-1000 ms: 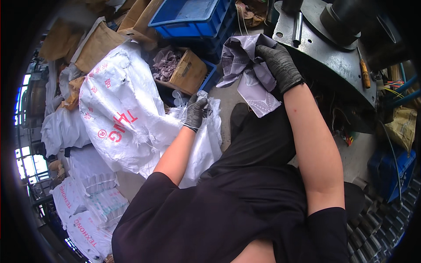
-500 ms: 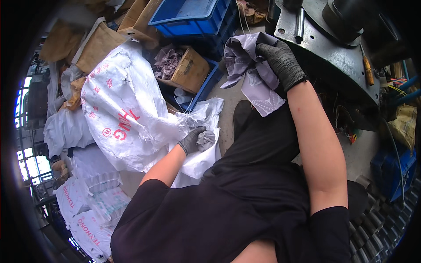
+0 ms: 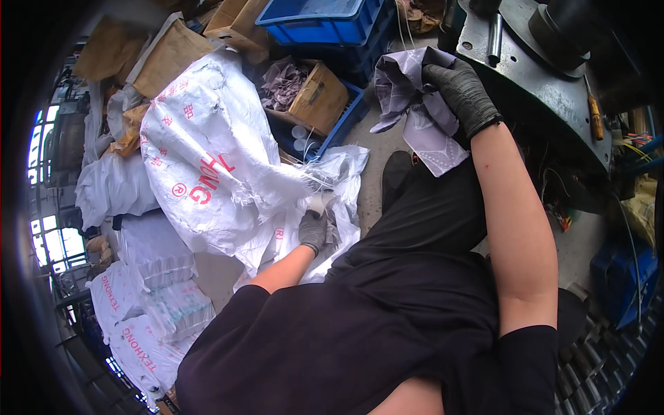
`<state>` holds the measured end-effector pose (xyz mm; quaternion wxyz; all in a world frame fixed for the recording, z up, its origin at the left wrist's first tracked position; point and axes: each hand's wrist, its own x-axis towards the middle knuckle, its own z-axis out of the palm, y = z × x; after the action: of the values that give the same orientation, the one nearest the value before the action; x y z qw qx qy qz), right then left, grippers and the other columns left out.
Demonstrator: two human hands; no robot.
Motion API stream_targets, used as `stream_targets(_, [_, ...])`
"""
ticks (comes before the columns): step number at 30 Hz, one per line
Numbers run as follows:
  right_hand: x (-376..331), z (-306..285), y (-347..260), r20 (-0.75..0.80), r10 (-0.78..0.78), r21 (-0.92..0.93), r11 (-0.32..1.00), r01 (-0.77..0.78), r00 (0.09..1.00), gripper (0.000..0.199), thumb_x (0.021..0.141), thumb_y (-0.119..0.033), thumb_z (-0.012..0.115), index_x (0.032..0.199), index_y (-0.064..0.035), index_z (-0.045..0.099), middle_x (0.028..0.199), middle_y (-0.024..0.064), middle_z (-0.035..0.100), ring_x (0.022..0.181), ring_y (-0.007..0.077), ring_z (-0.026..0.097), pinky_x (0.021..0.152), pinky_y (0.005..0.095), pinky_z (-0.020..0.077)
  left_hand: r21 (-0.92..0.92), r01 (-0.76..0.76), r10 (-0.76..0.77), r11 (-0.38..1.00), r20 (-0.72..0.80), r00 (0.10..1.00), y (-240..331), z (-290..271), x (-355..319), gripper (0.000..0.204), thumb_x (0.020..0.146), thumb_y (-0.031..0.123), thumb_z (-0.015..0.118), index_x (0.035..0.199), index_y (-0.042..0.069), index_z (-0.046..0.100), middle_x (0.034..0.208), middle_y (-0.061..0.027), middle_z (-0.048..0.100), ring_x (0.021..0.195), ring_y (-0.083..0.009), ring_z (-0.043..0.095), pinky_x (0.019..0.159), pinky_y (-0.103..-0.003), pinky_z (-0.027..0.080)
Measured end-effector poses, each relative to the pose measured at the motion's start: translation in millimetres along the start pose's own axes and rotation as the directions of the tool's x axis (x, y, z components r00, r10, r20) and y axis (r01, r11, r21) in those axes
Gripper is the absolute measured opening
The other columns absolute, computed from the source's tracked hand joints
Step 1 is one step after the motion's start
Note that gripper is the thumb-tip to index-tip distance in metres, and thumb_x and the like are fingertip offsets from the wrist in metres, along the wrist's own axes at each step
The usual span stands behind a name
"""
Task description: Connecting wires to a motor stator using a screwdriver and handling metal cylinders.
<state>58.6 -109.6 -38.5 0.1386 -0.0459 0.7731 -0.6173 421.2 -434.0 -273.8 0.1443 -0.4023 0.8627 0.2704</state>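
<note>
My right hand (image 3: 462,91), in a dark glove, grips a bunched pale purple cloth (image 3: 415,111) against the edge of a grey metal machine plate (image 3: 532,90). My left hand (image 3: 315,232), also gloved, reaches down beside my hip into the open mouth of a big white woven sack (image 3: 214,166) with red print. Its fingers close on the sack's frayed white edge. What lies inside the sack is hidden.
A cardboard box (image 3: 315,97) with grey cloth pieces sits in a blue crate (image 3: 332,128) ahead. Another blue crate (image 3: 325,21) stands behind it. More white sacks (image 3: 149,304) pile up at lower left, brown boxes (image 3: 166,52) at upper left. Cables lie at right.
My left hand has dropped from the sack's upper rim down toward my hip, into the sack's opening. The right hand holds the cloth in nearly the same place.
</note>
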Motion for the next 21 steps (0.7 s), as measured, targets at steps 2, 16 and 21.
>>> stream_targets(2, [-1.5,-2.4,-3.6,0.024,-0.008,0.012,1.000,0.008,1.000,0.033,0.088,-0.019,0.070,0.116,-0.0031,0.074,0.095,0.0045,0.074,0.086,0.0125,0.067,0.081,0.0289,0.0529,0.192,-0.342,0.352,0.920,-0.017,0.936,22.8,-18.0,4.0,0.033,0.094,0.024,0.065,0.120,0.004,0.067,0.108,-0.0243,0.069,0.100,-0.0428,0.069,0.087,-0.051,0.054])
stream_targets(16, [-0.5,3.8,2.3,0.056,0.034,-0.022,0.999,-0.033,0.998,0.032,0.086,-0.016,0.072,0.115,-0.0018,0.074,0.095,0.0046,0.073,0.085,0.0131,0.067,0.079,0.0303,0.0538,0.456,-0.884,0.199,-0.105,0.880,0.431,71.8,3.2,71.8,0.030,0.081,0.014,0.068,0.109,0.011,0.078,0.112,-0.0163,0.075,0.101,-0.0342,0.074,0.081,-0.046,0.059])
stream_targets(21, [-3.4,-5.5,4.0,0.043,-0.010,0.060,0.998,0.008,0.999,0.039,0.083,-0.026,0.075,0.115,-0.0040,0.076,0.095,0.0101,0.077,0.086,0.0176,0.073,0.083,0.0327,0.0563,0.109,-0.994,0.085,0.015,0.990,0.110,187.2,-114.1,47.5,0.028,0.079,0.018,0.072,0.107,0.012,0.077,0.100,-0.0173,0.074,0.089,-0.0369,0.072,0.080,-0.047,0.056])
